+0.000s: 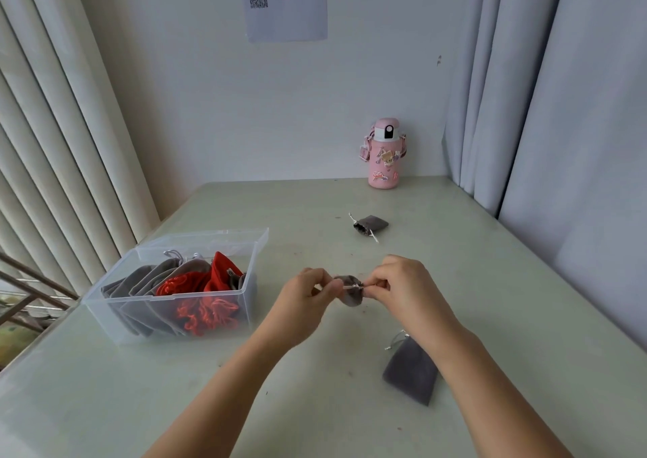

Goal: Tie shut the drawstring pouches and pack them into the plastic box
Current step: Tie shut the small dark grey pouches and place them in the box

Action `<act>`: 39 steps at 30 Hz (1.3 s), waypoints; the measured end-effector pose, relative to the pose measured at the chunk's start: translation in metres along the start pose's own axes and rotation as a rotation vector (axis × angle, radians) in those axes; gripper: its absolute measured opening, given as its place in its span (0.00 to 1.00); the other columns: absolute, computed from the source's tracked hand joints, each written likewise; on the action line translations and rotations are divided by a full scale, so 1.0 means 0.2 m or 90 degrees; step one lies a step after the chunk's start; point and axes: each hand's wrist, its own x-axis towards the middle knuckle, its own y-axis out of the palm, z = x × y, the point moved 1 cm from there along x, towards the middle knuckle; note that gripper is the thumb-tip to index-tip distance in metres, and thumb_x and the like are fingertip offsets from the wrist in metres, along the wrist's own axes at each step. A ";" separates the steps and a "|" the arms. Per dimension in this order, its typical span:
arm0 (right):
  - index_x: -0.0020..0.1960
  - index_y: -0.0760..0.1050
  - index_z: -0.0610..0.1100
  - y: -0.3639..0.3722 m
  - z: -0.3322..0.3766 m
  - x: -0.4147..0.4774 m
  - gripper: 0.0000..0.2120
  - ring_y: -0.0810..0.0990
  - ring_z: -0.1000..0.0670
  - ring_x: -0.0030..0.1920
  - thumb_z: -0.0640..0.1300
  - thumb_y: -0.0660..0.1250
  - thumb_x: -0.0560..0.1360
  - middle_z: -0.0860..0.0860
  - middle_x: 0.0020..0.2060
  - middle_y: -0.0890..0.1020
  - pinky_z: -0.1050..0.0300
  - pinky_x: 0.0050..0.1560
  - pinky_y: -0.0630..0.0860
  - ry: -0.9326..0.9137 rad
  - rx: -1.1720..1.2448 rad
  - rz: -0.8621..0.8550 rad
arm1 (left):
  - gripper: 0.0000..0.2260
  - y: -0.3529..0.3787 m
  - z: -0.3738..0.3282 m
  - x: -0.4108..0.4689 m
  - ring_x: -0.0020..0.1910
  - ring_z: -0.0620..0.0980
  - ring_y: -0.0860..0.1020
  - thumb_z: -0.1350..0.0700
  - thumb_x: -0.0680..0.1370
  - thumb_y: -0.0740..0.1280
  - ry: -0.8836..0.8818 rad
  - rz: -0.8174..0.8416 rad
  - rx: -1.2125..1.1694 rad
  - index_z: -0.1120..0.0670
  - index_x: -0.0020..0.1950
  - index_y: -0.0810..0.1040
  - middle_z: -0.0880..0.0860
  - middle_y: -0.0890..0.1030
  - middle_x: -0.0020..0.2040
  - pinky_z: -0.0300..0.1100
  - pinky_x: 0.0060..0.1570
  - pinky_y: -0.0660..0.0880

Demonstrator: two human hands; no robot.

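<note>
A small grey pouch [350, 294] hangs above the table [315, 405], held between both hands. The left hand [308, 298] and right hand [399, 287] each pinch a pale drawstring [352, 286] at its gathered mouth. Left of the left hand stands the clear plastic box [168, 314], holding grey and red pouches. Under the right forearm lies a flat grey pouch [411, 373]; beyond the hands, another grey pouch [371, 225] and a pink bottle [384, 153].

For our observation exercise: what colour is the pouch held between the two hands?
Grey: the pouch shows best, and only, in the head view.
</note>
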 end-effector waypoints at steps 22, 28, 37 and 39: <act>0.35 0.83 0.43 -0.04 0.10 -0.02 0.22 0.71 0.59 0.26 0.55 0.84 0.50 0.52 0.30 0.79 0.69 0.31 0.67 0.210 0.945 0.206 | 0.08 -0.07 -0.15 -0.06 0.23 0.41 0.63 0.58 0.73 0.61 -0.042 0.105 -0.775 0.54 0.36 0.77 0.49 0.76 0.35 0.30 0.20 0.57; 0.40 0.85 0.42 0.01 0.14 -0.02 0.22 0.78 0.55 0.38 0.51 0.84 0.50 0.50 0.37 0.84 0.67 0.43 0.75 0.188 0.977 0.146 | 0.10 -0.06 -0.12 -0.02 0.24 0.42 0.56 0.54 0.74 0.62 0.022 0.030 -0.657 0.58 0.38 0.77 0.53 0.67 0.33 0.30 0.22 0.59; 0.42 0.85 0.45 -0.01 0.20 -0.04 0.06 0.72 0.55 0.32 0.43 0.72 0.66 0.49 0.37 0.84 0.64 0.34 0.63 0.110 0.795 0.022 | 0.11 -0.06 -0.12 -0.04 0.30 0.43 0.66 0.52 0.75 0.61 0.108 -0.011 -0.497 0.59 0.43 0.76 0.51 0.70 0.32 0.34 0.28 0.67; 0.43 0.84 0.44 -0.01 0.20 -0.04 0.04 0.74 0.58 0.30 0.37 0.72 0.70 0.53 0.33 0.83 0.67 0.34 0.67 0.083 0.716 -0.035 | 0.09 -0.07 -0.12 -0.04 0.28 0.42 0.63 0.53 0.74 0.63 0.111 -0.040 -0.465 0.59 0.43 0.76 0.48 0.69 0.30 0.32 0.27 0.62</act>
